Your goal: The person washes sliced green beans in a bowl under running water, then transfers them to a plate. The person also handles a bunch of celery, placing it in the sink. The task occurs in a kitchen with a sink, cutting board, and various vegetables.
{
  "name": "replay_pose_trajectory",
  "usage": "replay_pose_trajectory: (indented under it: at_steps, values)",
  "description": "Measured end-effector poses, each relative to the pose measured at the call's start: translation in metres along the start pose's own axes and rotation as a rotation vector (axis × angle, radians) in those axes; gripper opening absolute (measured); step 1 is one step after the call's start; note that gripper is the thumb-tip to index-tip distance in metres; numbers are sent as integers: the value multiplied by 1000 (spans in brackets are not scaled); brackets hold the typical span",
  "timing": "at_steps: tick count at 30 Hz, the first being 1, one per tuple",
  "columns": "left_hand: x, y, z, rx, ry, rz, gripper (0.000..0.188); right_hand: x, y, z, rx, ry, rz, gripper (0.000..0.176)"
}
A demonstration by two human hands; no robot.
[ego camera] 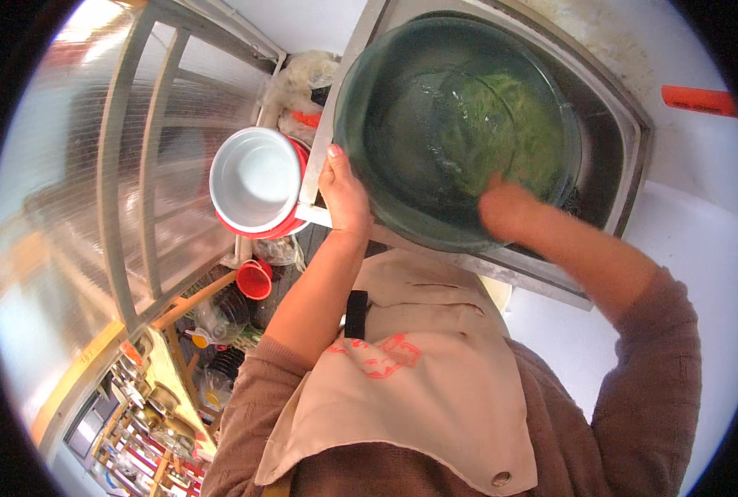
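A large dark green basin (400, 205) rests in a metal sink (636, 146), with its left side over the sink's edge. Water fills it, and a mass of fine green plant matter (499, 124) lies in the water towards the right. My left hand (346, 196) holds the basin's left side, thumb pointing up; its other fingers are hidden under the basin. Inside the near right part, my right hand (508, 208) is blurred by motion. Its fingertips dip towards the greens, and whether they grip any cannot be seen.
Left of the sink, a white basin (257, 180) sits on red ones. Below it are a small red bucket (254, 279) and large clear bottles (220, 317). A framed translucent partition (182, 161) rises on the left. Metal pots (164, 401) stand at lower left; a red tube (698, 100) is at right.
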State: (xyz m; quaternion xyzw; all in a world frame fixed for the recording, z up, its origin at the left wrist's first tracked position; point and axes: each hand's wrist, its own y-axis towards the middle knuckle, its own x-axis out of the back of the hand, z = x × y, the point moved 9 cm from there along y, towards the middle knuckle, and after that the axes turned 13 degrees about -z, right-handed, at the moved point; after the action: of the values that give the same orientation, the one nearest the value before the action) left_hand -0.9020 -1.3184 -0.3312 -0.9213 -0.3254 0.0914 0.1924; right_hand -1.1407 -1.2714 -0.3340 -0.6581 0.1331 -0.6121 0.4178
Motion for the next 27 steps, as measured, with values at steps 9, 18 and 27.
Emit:
replay_pose_trajectory:
  at_steps: [9, 18, 27]
  values:
    - [-1, -2, 6, -73, 175, 27, 51, 169, 123, 43, -211, 1025, -998, 26]
    - [-2, -1, 4, -41, 90, 7, 48, 66, 72, -20, -464, 88, -985, 66]
    - [-7, -9, 4, 10, 246, 79, 46, 113, 104, 51, -104, 1153, -1354, 60]
